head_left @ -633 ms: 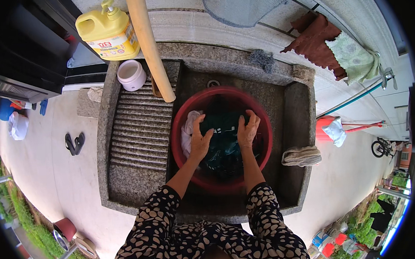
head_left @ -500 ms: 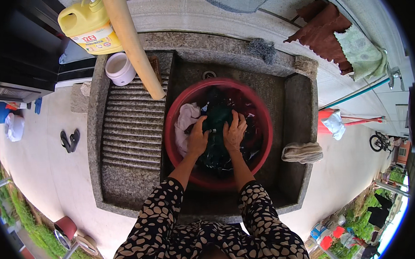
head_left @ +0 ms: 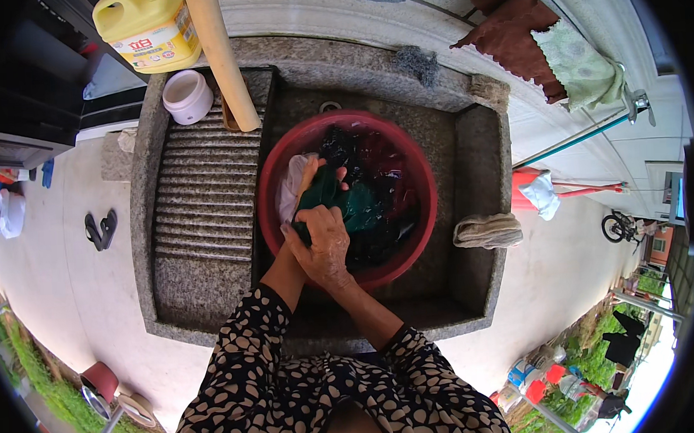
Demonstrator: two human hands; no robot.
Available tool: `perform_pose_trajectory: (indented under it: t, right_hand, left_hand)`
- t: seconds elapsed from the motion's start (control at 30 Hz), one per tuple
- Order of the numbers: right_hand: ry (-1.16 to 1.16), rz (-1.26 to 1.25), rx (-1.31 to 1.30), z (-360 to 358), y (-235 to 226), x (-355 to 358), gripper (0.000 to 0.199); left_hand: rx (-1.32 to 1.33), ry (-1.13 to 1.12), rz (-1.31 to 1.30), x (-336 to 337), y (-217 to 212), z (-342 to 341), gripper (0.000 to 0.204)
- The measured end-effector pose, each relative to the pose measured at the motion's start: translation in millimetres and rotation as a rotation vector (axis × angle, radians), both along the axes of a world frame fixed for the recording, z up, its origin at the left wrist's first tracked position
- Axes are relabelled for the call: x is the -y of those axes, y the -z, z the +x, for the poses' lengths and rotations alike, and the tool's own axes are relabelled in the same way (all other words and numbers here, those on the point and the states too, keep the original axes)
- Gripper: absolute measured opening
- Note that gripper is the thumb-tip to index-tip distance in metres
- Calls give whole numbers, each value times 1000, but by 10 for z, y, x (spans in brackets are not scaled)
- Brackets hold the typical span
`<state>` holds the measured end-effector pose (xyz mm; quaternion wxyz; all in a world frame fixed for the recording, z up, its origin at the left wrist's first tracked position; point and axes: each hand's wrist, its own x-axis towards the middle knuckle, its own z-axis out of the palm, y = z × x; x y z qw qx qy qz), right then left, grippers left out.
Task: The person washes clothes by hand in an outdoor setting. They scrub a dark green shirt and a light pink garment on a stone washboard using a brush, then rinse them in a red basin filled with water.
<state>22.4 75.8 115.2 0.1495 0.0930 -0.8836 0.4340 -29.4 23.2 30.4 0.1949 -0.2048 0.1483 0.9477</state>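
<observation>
Both hands, right hand over left hand, are clamping fingers on the green cloth, which is risking water slopping over the red basin rim at six o'clock.

bright, even daylight fills the scene, soft enough that shadows stay faint; the pale concrete ground reads almost washed out, and the white wall at the right is close to blown out. the inside of the stone sink sits darker, and the dark laundry in the red basin loses detail in shade. no hard glare shows on the wet cloth. the centre is sharp, the hands crisp with no motion smear. the fisheye bends the sink's straight edges strongly, things shrink and soften toward the rim, and a black circular vignette cuts off the corners.
</observation>
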Motion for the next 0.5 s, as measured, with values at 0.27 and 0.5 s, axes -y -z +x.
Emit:
perform_pose_trajectory:
  t: [0.27, 0.5]
  right_hand:
    - [425, -115, 237, -853, 142, -599, 24]
    - [271, 14, 99, -226, 110, -323, 23]
  left_hand:
    - [279, 101, -197, -356, -598, 134, 24]
    - [143, 92, -216, -87, -381, 254, 29]
